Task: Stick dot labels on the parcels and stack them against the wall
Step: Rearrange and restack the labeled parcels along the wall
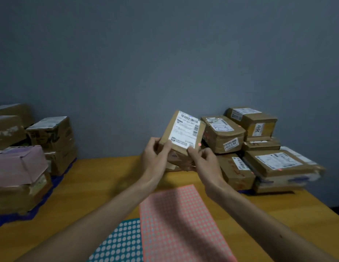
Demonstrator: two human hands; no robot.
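A: Where is the table (100,173) open?
B: A bare strip in the middle, running back to the wall (127,72), between the left pile (51,137) and the right stack (259,144).
A: Anything in that gap?
B: The parcel (183,133), held up by the left hand (155,157) and right hand (204,159), just beside the stack. Near edge: pink sheet (180,220) and teal sheet (119,241), lying flat. Open air above both piles.
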